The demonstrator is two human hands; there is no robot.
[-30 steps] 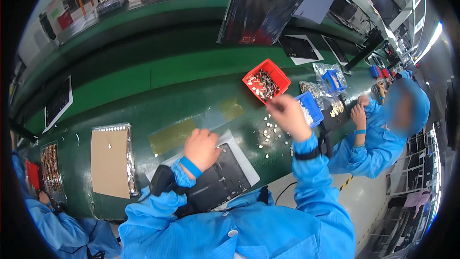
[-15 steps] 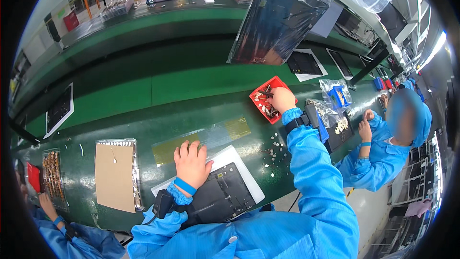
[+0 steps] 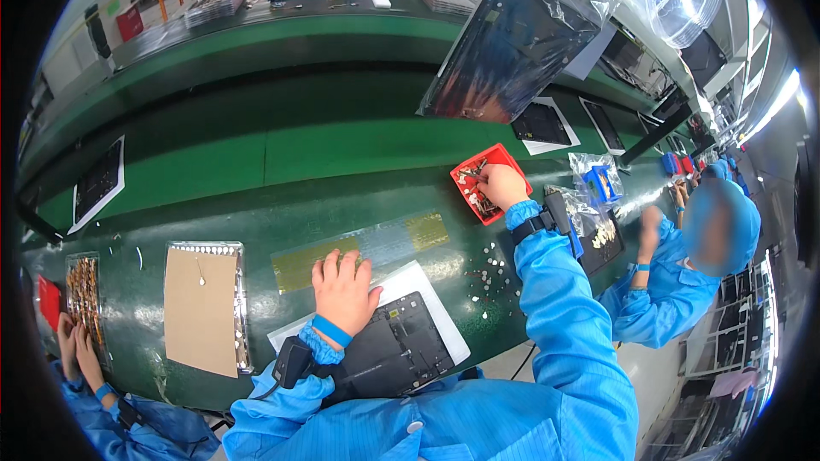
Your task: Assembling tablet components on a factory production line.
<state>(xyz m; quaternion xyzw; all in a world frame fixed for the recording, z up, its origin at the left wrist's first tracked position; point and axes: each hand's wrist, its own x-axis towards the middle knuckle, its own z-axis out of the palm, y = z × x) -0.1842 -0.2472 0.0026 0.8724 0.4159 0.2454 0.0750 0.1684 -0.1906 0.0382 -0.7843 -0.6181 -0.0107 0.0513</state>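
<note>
My left hand [image 3: 346, 294] lies flat with its fingers spread, at the upper left edge of a black tablet-like back panel [image 3: 397, 346]. The panel rests on a white sheet [image 3: 437, 299] close to my body. Farther right, my right hand [image 3: 504, 185] reaches into a red bin [image 3: 494, 154] of small white and dark parts. Its fingers are drawn together at the parts; what they pinch, if anything, I cannot make out. Yellowish tape strips [image 3: 359, 252] are stuck to the green bench beyond my left hand. Small round pieces [image 3: 491, 275] lie scattered below the bin.
To the left are a brown card [image 3: 201, 307] on a clear tray and a parts tray [image 3: 84, 299] by a co-worker's hands [image 3: 79, 346]. A bagged dark panel [image 3: 517, 47] hangs ahead. Blue bins [image 3: 602, 183] and another co-worker [image 3: 683, 265] are right. Panels lie along the green belt [image 3: 325, 149].
The view has shifted slightly. My left hand stays put; my right hand remains in the red bin with its fingers slightly shifted. Both of the left co-worker's hands now show at the parts tray.
</note>
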